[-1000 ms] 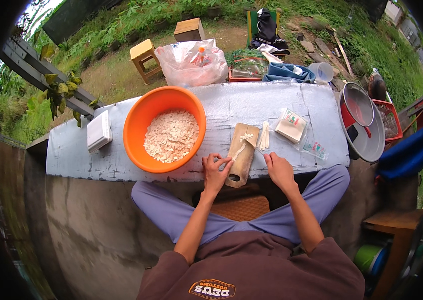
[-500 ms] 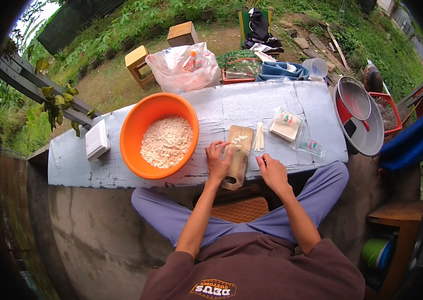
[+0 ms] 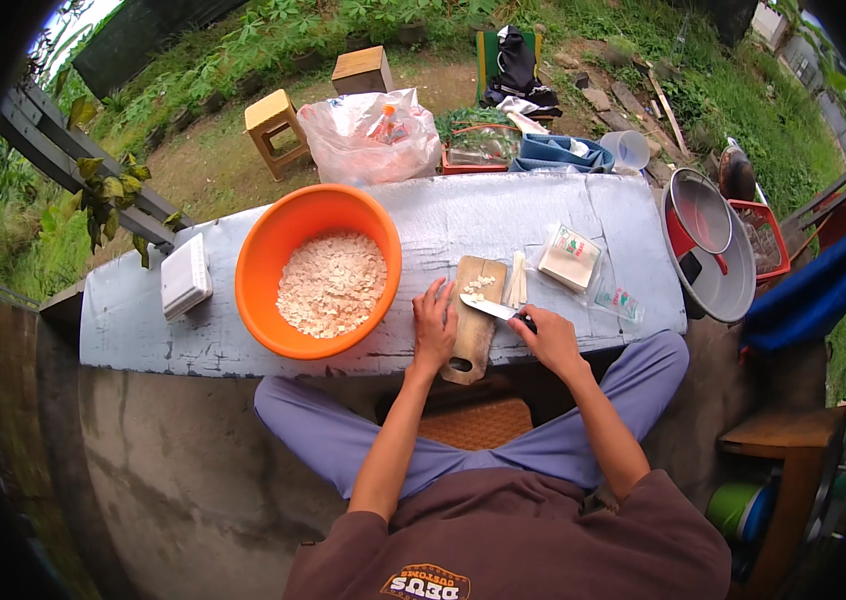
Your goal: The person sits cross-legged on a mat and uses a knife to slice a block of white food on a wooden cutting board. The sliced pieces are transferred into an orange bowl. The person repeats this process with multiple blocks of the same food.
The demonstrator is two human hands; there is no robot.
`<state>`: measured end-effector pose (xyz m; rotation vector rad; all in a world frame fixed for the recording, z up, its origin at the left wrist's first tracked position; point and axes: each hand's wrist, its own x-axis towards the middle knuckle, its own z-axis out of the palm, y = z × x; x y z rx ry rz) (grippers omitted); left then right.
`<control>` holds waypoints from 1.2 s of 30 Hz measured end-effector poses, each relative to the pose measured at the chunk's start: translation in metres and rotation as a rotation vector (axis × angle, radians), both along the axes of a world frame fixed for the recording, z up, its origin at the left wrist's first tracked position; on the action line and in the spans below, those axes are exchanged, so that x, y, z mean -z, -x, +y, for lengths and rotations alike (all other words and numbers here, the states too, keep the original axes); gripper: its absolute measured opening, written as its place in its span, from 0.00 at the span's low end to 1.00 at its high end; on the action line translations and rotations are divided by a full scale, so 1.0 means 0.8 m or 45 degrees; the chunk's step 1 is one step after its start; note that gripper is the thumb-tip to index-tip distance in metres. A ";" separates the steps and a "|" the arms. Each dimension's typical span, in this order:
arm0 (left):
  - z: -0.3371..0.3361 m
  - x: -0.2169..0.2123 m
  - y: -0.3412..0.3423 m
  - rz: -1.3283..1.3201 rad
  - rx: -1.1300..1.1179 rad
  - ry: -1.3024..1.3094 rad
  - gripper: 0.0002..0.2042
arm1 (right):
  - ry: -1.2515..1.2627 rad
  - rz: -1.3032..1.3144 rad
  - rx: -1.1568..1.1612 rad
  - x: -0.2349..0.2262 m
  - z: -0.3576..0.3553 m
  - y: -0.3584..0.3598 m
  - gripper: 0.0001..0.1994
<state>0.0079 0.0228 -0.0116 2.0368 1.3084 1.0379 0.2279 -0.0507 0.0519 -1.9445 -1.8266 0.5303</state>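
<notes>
My right hand (image 3: pixel 553 340) is closed round the black handle of a knife (image 3: pixel 489 307), its blade lying across a wooden cutting board (image 3: pixel 471 345). Small pale chopped pieces (image 3: pixel 480 284) sit on the board just beyond the blade. My left hand (image 3: pixel 434 325) rests along the board's left edge, its fingers stretched out and holding nothing. Right of the board lies a small bunch of pale strips (image 3: pixel 517 279). Farther right is a clear packet of pale square sheets (image 3: pixel 570 259). A big orange basin (image 3: pixel 251 290) left of my hands holds a heap of similar chopped pieces.
The grey table (image 3: pixel 443 215) also bears a white lidded box (image 3: pixel 186 277) at the left and a small plastic wrapper (image 3: pixel 618 300) at the right. Beyond its far edge stands a plastic bag (image 3: pixel 368 140). Metal bowls (image 3: pixel 728 270) stand off the right end.
The knife blade now shows flat over the board, brought leftward by my right hand. My left hand has drawn back slightly from the chopped pieces to the board's edge.
</notes>
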 end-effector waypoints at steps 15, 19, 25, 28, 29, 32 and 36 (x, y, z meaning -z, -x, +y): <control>-0.001 0.002 -0.003 0.274 0.033 -0.066 0.21 | 0.173 0.576 -0.001 0.035 0.040 -0.042 0.21; -0.001 0.003 -0.007 0.264 0.028 -0.061 0.21 | -0.097 0.651 0.251 0.061 0.020 -0.053 0.18; -0.004 -0.023 -0.018 0.301 0.020 -0.079 0.19 | -0.194 0.577 0.306 0.041 0.023 -0.038 0.16; 0.000 -0.056 -0.049 0.321 0.101 -0.149 0.17 | -0.255 0.517 0.403 0.046 0.027 -0.032 0.14; 0.004 -0.064 -0.063 0.335 0.109 -0.175 0.17 | -0.273 0.493 0.429 0.047 0.029 -0.031 0.13; 0.021 -0.062 -0.098 0.458 0.072 -0.256 0.14 | -0.284 0.423 0.482 0.044 0.031 -0.028 0.13; 0.044 -0.044 -0.128 0.577 0.051 -0.247 0.12 | -0.309 0.435 0.451 0.046 0.029 -0.031 0.13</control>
